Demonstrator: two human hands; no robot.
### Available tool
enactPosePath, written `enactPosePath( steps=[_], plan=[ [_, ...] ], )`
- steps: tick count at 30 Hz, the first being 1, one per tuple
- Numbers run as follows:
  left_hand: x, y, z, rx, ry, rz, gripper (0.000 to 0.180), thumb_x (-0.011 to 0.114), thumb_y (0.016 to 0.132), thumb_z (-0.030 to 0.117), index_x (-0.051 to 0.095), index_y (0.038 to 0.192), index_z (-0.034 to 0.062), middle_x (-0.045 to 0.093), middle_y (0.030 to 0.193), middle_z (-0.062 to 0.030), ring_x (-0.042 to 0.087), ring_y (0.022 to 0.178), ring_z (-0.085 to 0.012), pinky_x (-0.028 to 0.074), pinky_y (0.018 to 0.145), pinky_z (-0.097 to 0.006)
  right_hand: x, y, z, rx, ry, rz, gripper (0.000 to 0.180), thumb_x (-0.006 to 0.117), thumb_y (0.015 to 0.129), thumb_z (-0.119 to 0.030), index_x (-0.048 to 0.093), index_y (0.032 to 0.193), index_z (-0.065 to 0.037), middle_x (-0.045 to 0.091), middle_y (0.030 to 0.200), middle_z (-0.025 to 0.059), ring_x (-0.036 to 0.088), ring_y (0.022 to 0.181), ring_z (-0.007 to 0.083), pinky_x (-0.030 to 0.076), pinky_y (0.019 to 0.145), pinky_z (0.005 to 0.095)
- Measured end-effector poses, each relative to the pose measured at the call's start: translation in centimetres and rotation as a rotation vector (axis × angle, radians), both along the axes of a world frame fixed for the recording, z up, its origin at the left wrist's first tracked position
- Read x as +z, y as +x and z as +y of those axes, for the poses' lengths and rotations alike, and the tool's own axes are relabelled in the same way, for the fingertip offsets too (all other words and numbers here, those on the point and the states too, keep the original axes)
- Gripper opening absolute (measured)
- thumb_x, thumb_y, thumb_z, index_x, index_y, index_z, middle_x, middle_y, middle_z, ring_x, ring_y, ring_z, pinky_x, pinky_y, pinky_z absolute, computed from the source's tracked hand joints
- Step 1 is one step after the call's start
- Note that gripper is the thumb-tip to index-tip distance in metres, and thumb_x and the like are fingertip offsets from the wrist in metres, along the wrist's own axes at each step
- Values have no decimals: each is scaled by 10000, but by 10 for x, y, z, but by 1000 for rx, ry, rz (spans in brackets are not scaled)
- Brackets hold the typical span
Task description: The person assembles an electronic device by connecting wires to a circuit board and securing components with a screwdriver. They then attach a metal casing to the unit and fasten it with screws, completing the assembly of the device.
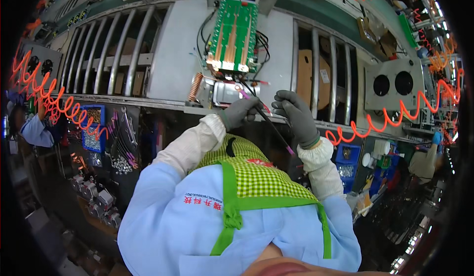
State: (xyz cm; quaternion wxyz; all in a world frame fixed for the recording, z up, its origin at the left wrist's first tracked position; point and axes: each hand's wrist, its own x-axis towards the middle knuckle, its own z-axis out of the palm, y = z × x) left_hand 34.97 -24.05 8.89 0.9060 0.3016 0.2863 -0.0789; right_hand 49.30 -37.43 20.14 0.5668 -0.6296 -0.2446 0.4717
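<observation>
Close to the bench's front edge, my gloved left hand [240,112] has its fingers closed around a black cable [272,127]. One stretch of cable slants down to the right and ends in a purple-pink sleeve [290,150]. Just above my left fingers shows another purple piece [242,93]. My gloved right hand [299,119] is raised beside it, fingers loosely bent and apart, with no object visible in them. Beyond both hands lies a green circuit board assembly [234,34] with copper-coloured strips. A copper coil [196,86] and a silvery metal part [234,93] sit at its near end.
Metal rollers [132,54] flank the pale work plate [178,44]. Orange coiled hoses [392,120] hang at both sides. A grey housing [395,84] with two round openings stands right. Blue bins [93,128] of small parts and wrenches [129,125] are at left. Another person's sleeve [37,131] shows far left.
</observation>
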Motion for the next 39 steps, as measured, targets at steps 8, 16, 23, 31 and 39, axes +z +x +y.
enactPosePath(
  steps=[8, 16, 23, 31, 39],
  plan=[
    [5, 26, 40, 126, -62, 30, 267, 503, 988, 407, 550, 874, 171, 319, 574, 101, 266, 446, -35, 211, 390, -195, -14, -8, 61, 92, 47, -131, 352, 562, 925, -25, 482, 1265, 16, 654, 1020, 107, 636, 952, 142, 513, 835, 263],
    [-15, 20, 52, 204, 125, -38, 359, 501, 982, 438, 568, 848, 112, 381, 601, 55, 277, 457, -68, 195, 412, -252, -27, 11, 129, 142, 207, -830, 250, 595, 863, 8, 676, 1099, -11, 642, 1041, 77, 641, 922, 192, 503, 864, 292],
    [-20, 36, 41, 328, 267, 80, 311, 503, 961, 336, 513, 770, 92, 411, 530, 16, 369, 396, -100, 258, 394, -274, -39, 17, 169, 389, 355, -1272, 220, 677, 809, -65, 688, 1025, -108, 658, 950, 85, 635, 869, 277, 487, 808, 394],
    [-19, 33, 51, 222, 444, 93, 196, 489, 924, 220, 573, 816, 79, 462, 562, -12, 438, 464, -123, 314, 419, -285, -71, 12, 168, 426, 385, -1429, 156, 715, 793, -190, 674, 930, -127, 672, 862, 52, 626, 855, 279, 444, 804, 404],
    [-42, 30, 50, 18, 1095, 34, 209, 648, 728, 103, 621, 932, 65, 597, 709, -88, 586, 675, -256, 474, 612, -369, -81, 14, 174, 475, 380, -1419, 140, 689, 819, -196, 672, 939, -125, 656, 904, 66, 615, 884, 275, 448, 786, 404]
  ],
)
